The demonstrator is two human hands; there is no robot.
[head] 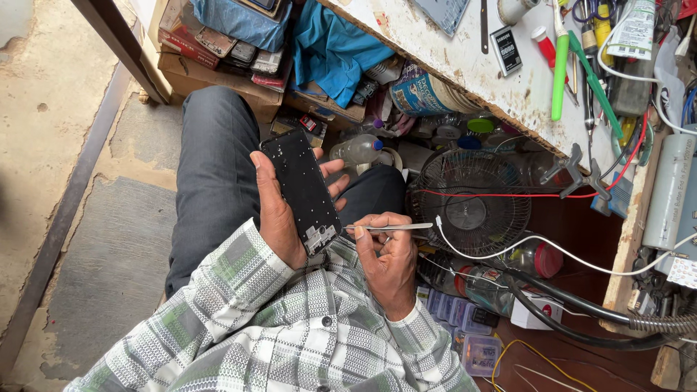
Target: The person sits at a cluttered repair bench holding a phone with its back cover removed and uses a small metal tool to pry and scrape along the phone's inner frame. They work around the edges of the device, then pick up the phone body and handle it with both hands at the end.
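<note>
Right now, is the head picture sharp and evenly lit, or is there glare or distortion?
In the head view, soft daylight and sharp focus on the left hand, the phone frame and the tweezers in the right hand; no strong glare; under the bench the fan sits in shade; edges bend slightly from the wide lens.

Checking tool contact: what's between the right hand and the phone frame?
Head view: only the metal tweezers, held by the right hand, tips touching the black phone frame in the left hand.

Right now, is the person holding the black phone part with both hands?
No. Only the left hand holds the black phone frame; the right hand holds metal tweezers pointed at its lower end.
</note>
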